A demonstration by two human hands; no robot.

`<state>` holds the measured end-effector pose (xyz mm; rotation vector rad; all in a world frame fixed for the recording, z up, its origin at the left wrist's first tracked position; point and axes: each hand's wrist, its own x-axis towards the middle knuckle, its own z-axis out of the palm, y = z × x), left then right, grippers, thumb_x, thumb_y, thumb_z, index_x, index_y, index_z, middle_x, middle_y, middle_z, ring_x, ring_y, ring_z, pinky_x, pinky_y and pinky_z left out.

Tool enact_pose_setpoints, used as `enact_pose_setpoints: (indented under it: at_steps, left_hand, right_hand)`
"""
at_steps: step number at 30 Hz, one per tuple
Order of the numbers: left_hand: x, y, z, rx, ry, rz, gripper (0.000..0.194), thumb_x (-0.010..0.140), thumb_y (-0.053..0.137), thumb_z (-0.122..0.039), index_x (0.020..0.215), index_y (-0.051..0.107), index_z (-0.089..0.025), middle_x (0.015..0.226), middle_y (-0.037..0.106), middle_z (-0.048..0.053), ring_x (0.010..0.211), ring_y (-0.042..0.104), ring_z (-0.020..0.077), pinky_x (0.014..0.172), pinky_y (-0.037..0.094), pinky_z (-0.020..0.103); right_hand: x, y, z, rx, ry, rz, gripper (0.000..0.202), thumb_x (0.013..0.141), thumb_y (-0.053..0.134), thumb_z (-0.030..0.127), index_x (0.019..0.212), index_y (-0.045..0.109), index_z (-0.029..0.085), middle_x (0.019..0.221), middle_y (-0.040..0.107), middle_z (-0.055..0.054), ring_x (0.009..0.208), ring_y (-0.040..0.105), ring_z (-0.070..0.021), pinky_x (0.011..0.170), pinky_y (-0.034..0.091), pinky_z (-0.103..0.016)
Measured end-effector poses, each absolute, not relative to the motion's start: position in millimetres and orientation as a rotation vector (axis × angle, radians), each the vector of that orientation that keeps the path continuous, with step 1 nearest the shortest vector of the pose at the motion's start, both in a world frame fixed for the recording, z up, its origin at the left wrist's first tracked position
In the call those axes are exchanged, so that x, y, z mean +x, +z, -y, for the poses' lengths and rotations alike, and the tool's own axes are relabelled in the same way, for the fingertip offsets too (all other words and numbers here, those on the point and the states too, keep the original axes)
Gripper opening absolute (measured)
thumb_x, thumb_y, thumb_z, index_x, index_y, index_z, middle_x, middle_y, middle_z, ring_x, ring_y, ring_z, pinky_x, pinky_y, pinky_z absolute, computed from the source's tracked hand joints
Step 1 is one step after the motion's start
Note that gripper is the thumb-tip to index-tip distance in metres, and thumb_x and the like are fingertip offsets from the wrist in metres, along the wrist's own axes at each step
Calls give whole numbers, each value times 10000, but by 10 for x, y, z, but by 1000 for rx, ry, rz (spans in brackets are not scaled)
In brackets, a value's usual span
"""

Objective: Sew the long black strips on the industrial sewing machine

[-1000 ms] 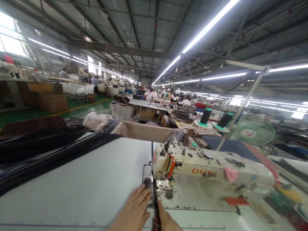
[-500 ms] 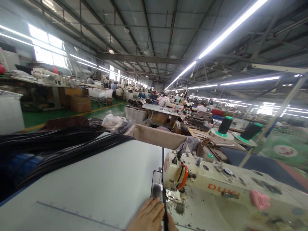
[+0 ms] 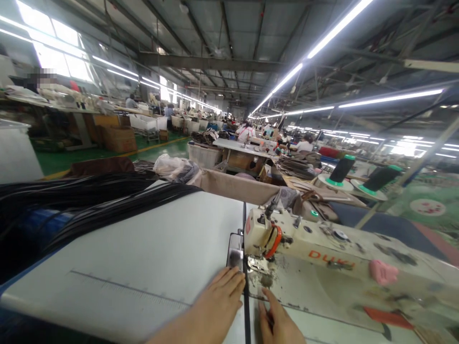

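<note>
A long narrow black strip (image 3: 246,313) runs straight down the white table, past the needle end of a cream sewing machine (image 3: 311,255). My left hand (image 3: 218,303) lies flat on the strip's left side, fingers stretched forward and together, their tips against its edge near the metal plate (image 3: 235,251). On the other side my right hand (image 3: 279,320) rests low by the machine bed, index finger pointing forward, thumb apart from it. Nothing shows in its fingers, and a small gap separates it from the strip. Both wrists run toward the lower picture edge.
A bundle of black strips (image 3: 118,212) lies across the table's left side. Behind the table stands a beige fabric-lined bin (image 3: 240,186). Thread cones (image 3: 342,171) and a green fan (image 3: 428,208) are at the right. A printed ruler line (image 3: 129,286) marks the white tabletop (image 3: 161,248).
The view has tilted down, showing more of both hands. My right hand has come away from the strip to the right, while my left still lies beside it.
</note>
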<state>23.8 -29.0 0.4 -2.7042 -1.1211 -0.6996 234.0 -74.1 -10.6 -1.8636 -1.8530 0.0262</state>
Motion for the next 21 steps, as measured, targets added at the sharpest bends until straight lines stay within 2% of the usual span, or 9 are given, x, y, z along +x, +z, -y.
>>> enact_pose_setpoints:
  at_steps: [2, 5, 11, 21]
  left_hand:
    - [229, 58, 325, -2722, -704, 1140, 476, 1060, 412, -288, 1516, 462, -163, 1548, 513, 67, 1464, 441, 224, 1224, 351, 400]
    - [224, 85, 348, -2755, -702, 1165, 488, 1062, 403, -298, 1533, 439, -175, 1559, 499, 80, 1481, 416, 226, 1239, 318, 415]
    - [220, 99, 366, -2752, -661, 1161, 475, 1066, 395, -316, 1507, 471, -154, 1565, 490, 88, 1492, 396, 239, 1246, 296, 425]
    - [220, 60, 330, -2764, -670, 1164, 458, 1067, 396, -325, 1474, 508, -150, 1535, 528, 92, 1470, 430, 236, 1237, 296, 412]
  right_hand:
    - [2387, -39, 773, -1863, 3, 1923, 390, 1006, 416, 310, 1290, 672, 232, 1084, 795, -69, 857, 778, -204, 729, 594, -261]
    - [2385, 21, 826, -1811, -83, 2002, 370, 988, 431, 245, 1273, 664, 209, 1139, 780, -76, 914, 771, -194, 765, 587, -254]
    - [2318, 72, 882, -1758, -164, 2031, 347, 943, 456, 183, 1228, 653, 201, 1065, 783, -69, 866, 762, -188, 743, 577, -258]
    - [2300, 85, 876, -1699, -214, 2021, 311, 932, 452, 190, 1156, 668, 195, 1039, 776, -89, 843, 750, -194, 728, 568, -267]
